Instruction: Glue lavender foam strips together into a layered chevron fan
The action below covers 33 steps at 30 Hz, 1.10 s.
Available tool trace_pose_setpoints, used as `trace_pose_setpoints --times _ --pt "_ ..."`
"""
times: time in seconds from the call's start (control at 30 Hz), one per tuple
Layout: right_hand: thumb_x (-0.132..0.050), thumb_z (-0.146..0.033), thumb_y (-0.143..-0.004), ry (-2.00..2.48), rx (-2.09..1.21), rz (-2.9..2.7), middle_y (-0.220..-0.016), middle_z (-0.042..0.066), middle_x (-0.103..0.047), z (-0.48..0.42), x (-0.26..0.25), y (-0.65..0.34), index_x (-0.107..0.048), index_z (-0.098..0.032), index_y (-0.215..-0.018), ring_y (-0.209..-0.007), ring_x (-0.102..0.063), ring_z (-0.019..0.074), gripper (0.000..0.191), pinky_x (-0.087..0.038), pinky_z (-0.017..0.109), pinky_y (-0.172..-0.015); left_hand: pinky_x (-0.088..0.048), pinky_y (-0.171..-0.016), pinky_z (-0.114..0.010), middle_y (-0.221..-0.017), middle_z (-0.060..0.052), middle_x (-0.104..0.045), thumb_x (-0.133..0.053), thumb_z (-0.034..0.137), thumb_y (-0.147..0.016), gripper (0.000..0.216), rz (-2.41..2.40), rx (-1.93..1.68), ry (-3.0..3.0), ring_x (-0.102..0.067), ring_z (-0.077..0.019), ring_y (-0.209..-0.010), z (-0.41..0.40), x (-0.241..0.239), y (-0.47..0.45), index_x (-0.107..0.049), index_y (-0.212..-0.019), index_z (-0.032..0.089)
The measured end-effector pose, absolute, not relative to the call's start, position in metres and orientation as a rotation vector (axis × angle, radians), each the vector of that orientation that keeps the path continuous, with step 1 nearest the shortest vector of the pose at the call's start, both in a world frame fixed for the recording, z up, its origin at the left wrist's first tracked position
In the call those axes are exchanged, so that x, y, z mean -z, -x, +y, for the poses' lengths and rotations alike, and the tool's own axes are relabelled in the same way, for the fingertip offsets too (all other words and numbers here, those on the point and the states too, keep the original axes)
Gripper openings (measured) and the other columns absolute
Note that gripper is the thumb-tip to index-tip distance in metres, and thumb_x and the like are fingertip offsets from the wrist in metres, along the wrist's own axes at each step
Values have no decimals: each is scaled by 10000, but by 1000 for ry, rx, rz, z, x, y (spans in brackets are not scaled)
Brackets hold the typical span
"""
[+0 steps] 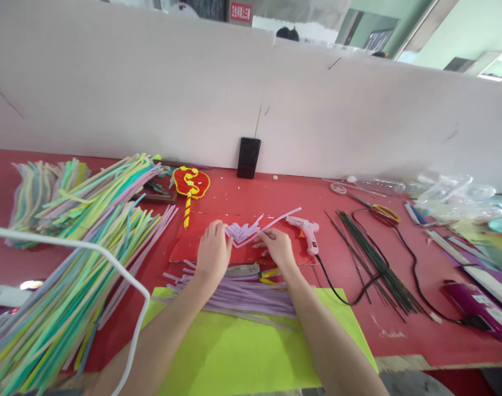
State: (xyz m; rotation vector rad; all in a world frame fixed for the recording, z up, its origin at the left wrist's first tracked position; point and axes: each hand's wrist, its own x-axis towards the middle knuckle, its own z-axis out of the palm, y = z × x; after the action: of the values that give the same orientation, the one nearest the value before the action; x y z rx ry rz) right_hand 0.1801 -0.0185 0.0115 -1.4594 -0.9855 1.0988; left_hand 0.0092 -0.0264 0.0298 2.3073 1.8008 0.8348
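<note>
A piece of lilac pipe cleaners bent into nested V shapes (239, 233) lies on a red board (189, 250). My left hand (213, 250) is at its left side, fingers curled over the edge of the piece. My right hand (278, 246) pinches a lilac pipe cleaner (286, 214), whose free end sticks up to the right; its other part runs along the lower edge of the V shapes. Closer to me, a bundle of straight lilac pipe cleaners (251, 297) lies on a lime-green sheet (234, 352), partly under my left forearm.
A pink glue gun (304, 231) lies right of the board, its black cord trailing right. Dark green stems (375, 264) and scissors (385, 214) are farther right. Coloured pipe cleaners (89, 258) heap at left behind a white cable (127, 275). A phone (249, 158) leans on the partition.
</note>
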Motion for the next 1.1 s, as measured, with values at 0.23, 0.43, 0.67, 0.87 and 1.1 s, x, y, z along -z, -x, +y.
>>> trace_pose_setpoints --times 0.23,0.43,0.67,0.87,1.1 --pt "-661 -443 -655 1493 -1101 -1017 -631 40 -689 -17 -16 -185 -576 -178 -676 -337 -565 141 279 -312 190 -229 -271 -1080 -460 -1465 -192 -292 -354 280 -901 518 1452 -477 -2675 -255 -280 -1366 -42 -13 -23 -291 -1380 94" --pt "-633 -451 -680 1531 -1016 -1049 -586 25 -673 -17 -18 -185 -564 -183 -669 -279 -516 125 277 -273 197 -212 -210 -1102 -479 -1476 -209 -239 -352 420 -898 625 1389 -297 -2722 -207 -292 -1379 -49 -7 -22 -270 -1399 56" --pt "-612 -445 -695 1554 -963 -1041 -606 3 -639 -16 -14 -184 -577 -193 -825 -346 -553 145 286 -334 216 -257 -166 -1109 -514 -1482 -200 -219 -339 479 -893 660 1421 -215 -2661 -193 -292 -1385 -49 -6 -23 -297 -1392 47" --pt "-536 -319 -777 1711 -560 -1339 -773 28 -651 -21 -17 -186 -626 -190 -849 -517 -582 133 174 -466 262 -501 -162 -1104 -538 -1493 -180 -191 -336 453 -903 644 1429 -144 -2650 -178 -290 -1389 -48 -13 -23 -279 -1402 50" --pt "-491 -242 -850 1857 -212 -1753 -1054 28 -608 -28 -17 -184 -671 -260 -1015 -817 -592 156 245 -458 272 -674 -156 -1103 -549 -1491 -147 -255 -371 414 -905 559 1417 -217 -2680 -198 -282 -1386 -46 -11 -22 -339 -1379 120"
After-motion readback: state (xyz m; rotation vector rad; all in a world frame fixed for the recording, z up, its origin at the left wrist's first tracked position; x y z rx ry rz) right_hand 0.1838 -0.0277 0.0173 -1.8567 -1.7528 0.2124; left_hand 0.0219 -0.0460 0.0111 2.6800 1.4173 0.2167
